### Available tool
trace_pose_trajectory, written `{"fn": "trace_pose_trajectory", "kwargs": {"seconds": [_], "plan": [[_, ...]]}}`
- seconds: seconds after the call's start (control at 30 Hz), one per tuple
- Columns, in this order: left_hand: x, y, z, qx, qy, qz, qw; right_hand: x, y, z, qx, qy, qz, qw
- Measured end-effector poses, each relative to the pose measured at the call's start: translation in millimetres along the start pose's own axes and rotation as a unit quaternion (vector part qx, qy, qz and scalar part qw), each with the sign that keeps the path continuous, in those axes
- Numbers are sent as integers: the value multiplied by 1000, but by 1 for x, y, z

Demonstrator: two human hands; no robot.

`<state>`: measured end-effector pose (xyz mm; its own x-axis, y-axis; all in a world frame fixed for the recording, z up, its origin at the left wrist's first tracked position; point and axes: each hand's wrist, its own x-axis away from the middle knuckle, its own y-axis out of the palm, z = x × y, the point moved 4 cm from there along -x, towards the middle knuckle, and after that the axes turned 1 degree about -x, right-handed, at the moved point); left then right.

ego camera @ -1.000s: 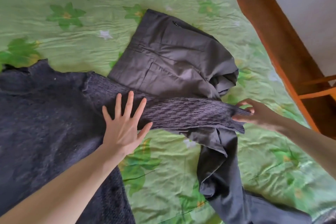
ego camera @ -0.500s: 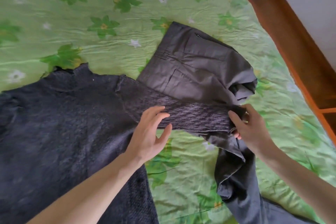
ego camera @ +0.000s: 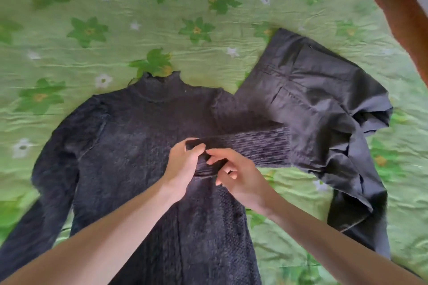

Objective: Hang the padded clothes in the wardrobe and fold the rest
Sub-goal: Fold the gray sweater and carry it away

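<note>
Green flowered bedsheet (ego camera: 69,18) covers the bed, wooden frame (ego camera: 403,21) top right. Dark knit sweater (ego camera: 129,146) lies flat, collar up; grey trousers (ego camera: 324,109) rumpled just beside it, right. A second ago the sweater's right sleeve (ego camera: 261,146) stretched out over the trousers; now it's doubled back across the chest. Left hand (ego camera: 183,164) and right hand (ego camera: 240,176) both pinch the cuff at mid-chest. First fold nearly laid.
</note>
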<state>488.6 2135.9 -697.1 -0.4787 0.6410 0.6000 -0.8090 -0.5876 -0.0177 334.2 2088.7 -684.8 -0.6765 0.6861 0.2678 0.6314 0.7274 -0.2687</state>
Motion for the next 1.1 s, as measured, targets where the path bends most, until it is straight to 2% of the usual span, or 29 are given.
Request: {"fn": "trace_pose_trajectory", "kwargs": {"seconds": [0.07,0.13,0.27,0.43,0.57,0.73,0.9,1.03,1.1], "plan": [[-2,-28,6,-38,22,0,999,-1,-3,2,33,-37,89,995],[-3,-56,16,-53,50,11,997,-6,-13,8,117,-59,161,978],[-14,-115,38,-37,112,52,992,-22,-29,19,340,-71,215,913],[-29,-176,54,-62,183,151,969,-40,-25,34,441,30,182,878],[-44,-210,53,-71,181,197,961,-57,-16,39,453,61,128,880],[-60,-235,41,-79,137,237,959,-77,2,37,501,65,101,857],[-75,-258,19,-191,93,240,947,-88,10,46,578,76,80,808],[-80,-261,18,-282,110,221,927,-93,12,51,590,99,58,799],[-78,-256,22,-310,132,203,919,-93,13,46,590,91,75,798]]}}
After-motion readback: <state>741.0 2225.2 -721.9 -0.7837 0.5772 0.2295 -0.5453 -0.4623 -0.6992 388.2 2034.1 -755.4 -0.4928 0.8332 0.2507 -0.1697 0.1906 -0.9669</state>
